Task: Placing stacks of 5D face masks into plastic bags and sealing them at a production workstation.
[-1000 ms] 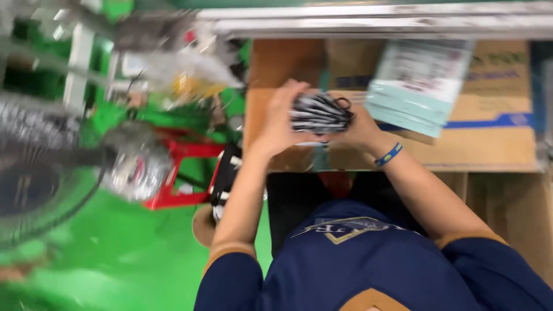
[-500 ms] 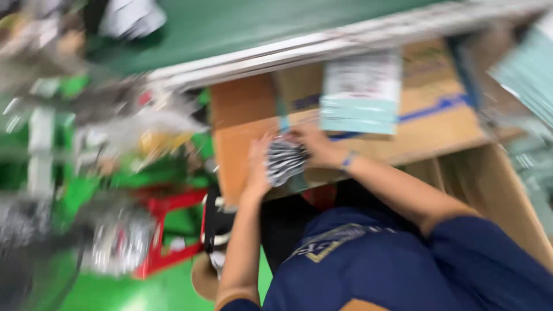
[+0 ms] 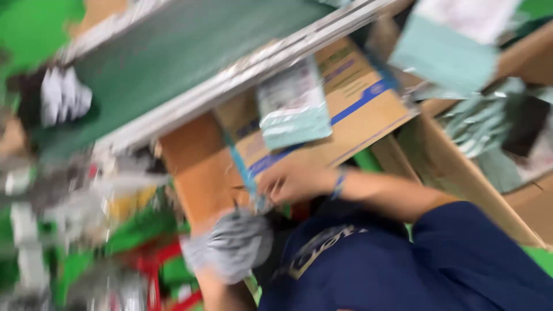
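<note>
Below the flap of the cardboard box, the left hand is wrapped around a grey-and-black bundle, blurred too much to say what it is. Just above that bundle, the right hand rests against the box's lower edge, fingers curled; whether it grips anything cannot be told. A pale green packet lies on the box, beneath the dark green worktop.
</note>
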